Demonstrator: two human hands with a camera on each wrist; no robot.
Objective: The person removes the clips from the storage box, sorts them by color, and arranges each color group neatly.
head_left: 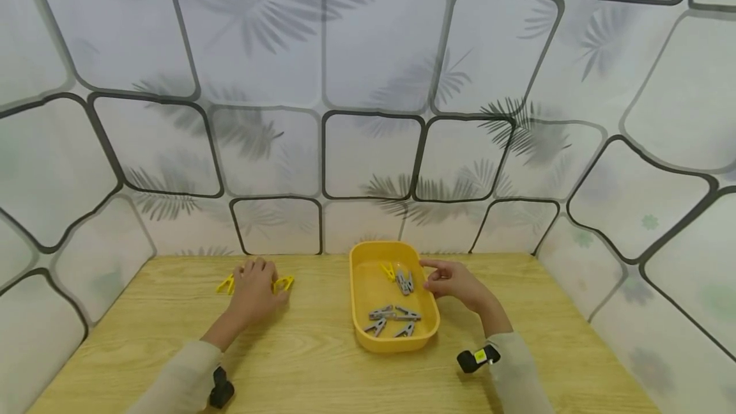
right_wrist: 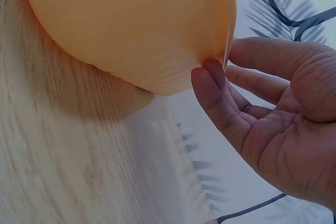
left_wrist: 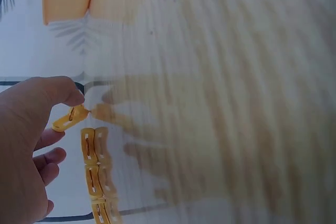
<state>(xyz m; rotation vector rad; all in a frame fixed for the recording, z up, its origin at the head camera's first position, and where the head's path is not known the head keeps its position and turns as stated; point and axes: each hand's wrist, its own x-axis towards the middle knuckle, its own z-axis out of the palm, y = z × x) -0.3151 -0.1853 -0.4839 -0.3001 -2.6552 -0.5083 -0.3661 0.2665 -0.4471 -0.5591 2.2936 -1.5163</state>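
Observation:
My left hand (head_left: 254, 291) is over the left part of the table. In the left wrist view, its thumb and a finger pinch a yellow clothespin (left_wrist: 71, 118). Several more yellow clothespins (left_wrist: 93, 181) stand end to end in a row beside those fingers, and part of that row (head_left: 226, 283) shows past the hand in the head view. On the right, my right hand (head_left: 457, 283) holds the side rim of a yellow plastic tray (head_left: 361, 336). Inside it lie a yellow clothespin (head_left: 388, 271) and several grey clothespins (head_left: 376, 327), some near the far end, others near the front.
The tray stands on a light wood-grain table (head_left: 305, 350), right of its middle. A patterned curtain (head_left: 276, 158) rises behind the table's back edge and along both sides. A black wrist camera (head_left: 478, 358) sits on the right sleeve, another (head_left: 221, 390) on the left.

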